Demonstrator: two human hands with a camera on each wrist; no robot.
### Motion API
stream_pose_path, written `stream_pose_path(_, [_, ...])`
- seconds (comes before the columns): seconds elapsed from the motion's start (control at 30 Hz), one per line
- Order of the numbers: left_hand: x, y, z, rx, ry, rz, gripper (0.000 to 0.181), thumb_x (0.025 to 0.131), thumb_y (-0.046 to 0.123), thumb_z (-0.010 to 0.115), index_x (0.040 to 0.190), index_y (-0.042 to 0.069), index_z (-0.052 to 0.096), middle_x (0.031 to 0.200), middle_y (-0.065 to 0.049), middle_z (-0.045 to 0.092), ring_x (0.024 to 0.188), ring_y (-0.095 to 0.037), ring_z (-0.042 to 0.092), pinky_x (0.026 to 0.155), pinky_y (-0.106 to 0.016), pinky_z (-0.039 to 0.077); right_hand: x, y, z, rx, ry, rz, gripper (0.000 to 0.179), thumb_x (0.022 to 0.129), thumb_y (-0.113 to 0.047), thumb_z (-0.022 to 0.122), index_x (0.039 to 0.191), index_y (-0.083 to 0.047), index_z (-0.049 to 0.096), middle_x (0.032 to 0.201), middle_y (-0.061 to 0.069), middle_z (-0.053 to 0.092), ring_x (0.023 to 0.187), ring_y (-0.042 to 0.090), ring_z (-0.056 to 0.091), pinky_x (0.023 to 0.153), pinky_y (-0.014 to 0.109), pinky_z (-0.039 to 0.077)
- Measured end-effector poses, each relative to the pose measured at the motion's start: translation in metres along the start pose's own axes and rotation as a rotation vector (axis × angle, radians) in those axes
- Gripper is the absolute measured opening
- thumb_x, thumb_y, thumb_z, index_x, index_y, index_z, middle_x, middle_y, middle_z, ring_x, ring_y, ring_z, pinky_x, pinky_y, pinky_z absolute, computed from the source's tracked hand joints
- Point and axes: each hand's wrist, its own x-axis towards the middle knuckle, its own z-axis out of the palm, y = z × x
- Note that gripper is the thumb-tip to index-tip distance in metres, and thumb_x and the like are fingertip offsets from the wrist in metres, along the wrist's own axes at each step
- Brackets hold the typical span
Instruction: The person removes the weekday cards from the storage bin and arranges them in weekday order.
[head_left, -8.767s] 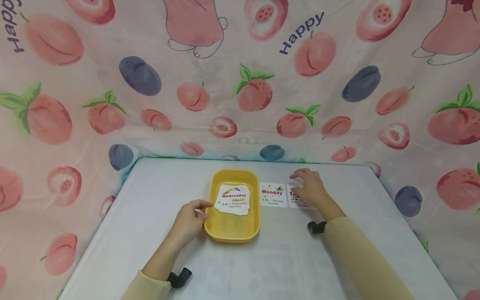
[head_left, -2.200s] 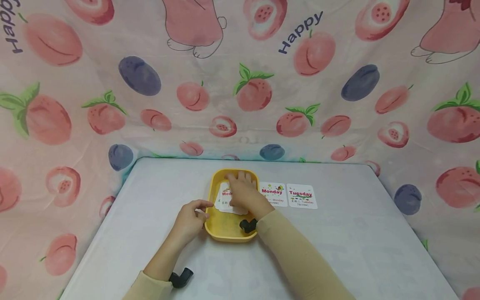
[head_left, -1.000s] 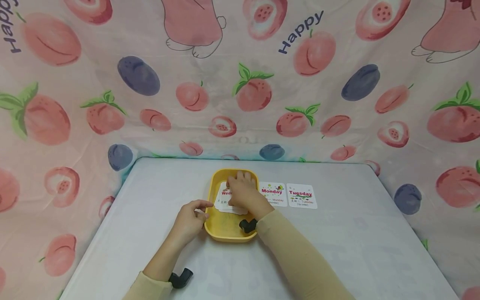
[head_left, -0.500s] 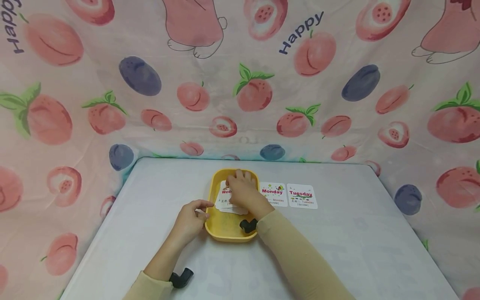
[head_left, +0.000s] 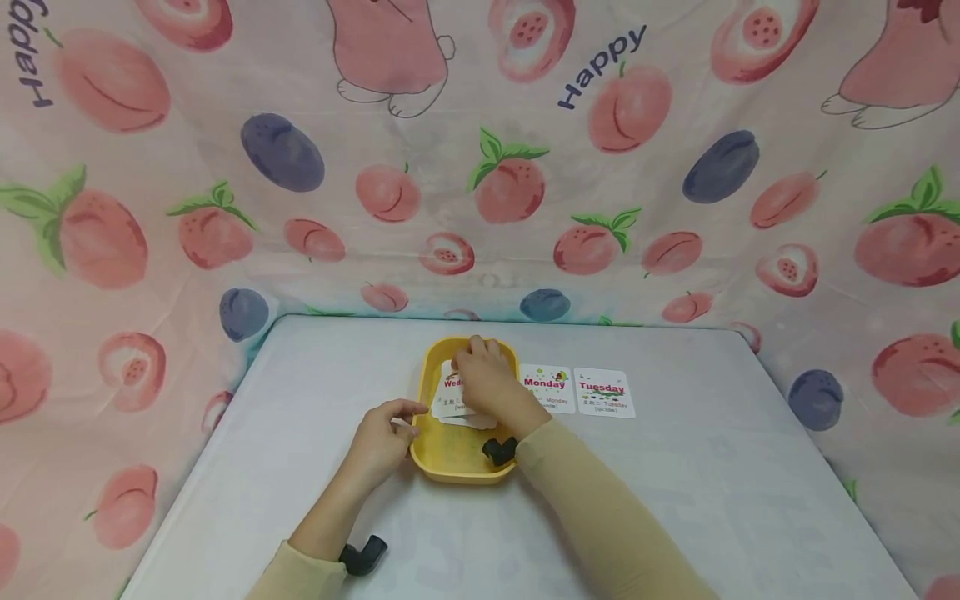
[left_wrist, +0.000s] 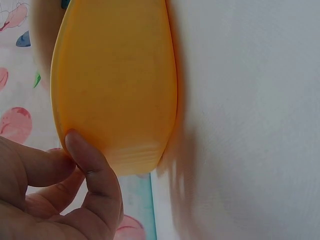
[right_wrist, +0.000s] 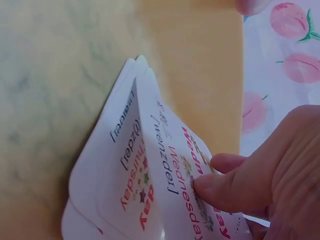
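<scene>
Right fingers (right_wrist: 220, 192) pinch Wednesday card (right_wrist: 167, 165); left fingers (left_wrist: 97, 175) hold the tray (head_left: 465, 478) at nine o'clock. Thursday card (right_wrist: 117, 160), if clinging, may follow.

The right hand (right_wrist: 267, 182) pinches the Wednesday card (right_wrist: 162, 150), holding it at a tilt.
I can see a Thursday card (right_wrist: 127, 182) just beneath, with more white cards (right_wrist: 80, 227) under that, in the yellow tray (right_wrist: 205, 60); peach-print cloth (right_wrist: 292, 87) shows past the edge, and a fingertip (right_wrist: 251, 5) peeks in up top.
</scene>
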Motion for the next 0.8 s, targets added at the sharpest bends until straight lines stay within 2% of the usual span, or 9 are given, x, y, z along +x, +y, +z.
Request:
stream_pose_path(0.4, [0.000, -0.001, 0.000, 0.016, 0.005, 0.005, 0.032, 0.100, -0.002, 0.062, 0.128, 0.007, 0.074, 0.118, -0.015, 0.058, 0.074, -0.019, 0.059, 0.062, -0.027, 0.052, -0.004, -0.001, -0.009, -0.022, 0.054, -0.066, 0.042, 0.092, -0.010, 0.080, 0.132, -0.020, 0.072, 0.137, 0.005, 0.054, 0.113, 0.025, 0.045, 0.108, 0.038, 0.043])
stream_pose_path(0.57, [0.000, -0.002, 0.001, 0.017, 0.005, -0.001, 0.031, 0.100, -0.002, 0.063, 0.128, 0.007, 0.074, 0.118, -0.014, 0.059, 0.075, -0.019, 0.060, 0.064, -0.027, 0.054, -0.003, 0.000, -0.010, 0.024, 0.050, -0.069, 0.046, 0.091, -0.007, 0.081, 0.134, -0.020, 0.073, 0.142, 0.004, 0.054, 0.114, 0.024, 0.046, 0.108, 0.037, 0.045])
stream_pose_path(0.8, [0.000, -0.002, 0.001, 0.010, 0.000, 0.005, 0.031, 0.100, -0.003, 0.063, 0.127, 0.007, 0.074, 0.117, -0.014, 0.059, 0.076, -0.018, 0.061, 0.064, -0.027, 0.054, -0.003, 0.001, -0.012, 0.108, 0.054, -0.095, 0.048, 0.089, 0.001, 0.078, 0.134, -0.018, 0.075, 0.142, 0.002, 0.055, 0.122, 0.023, 0.055, 0.116, 0.036, 0.049])
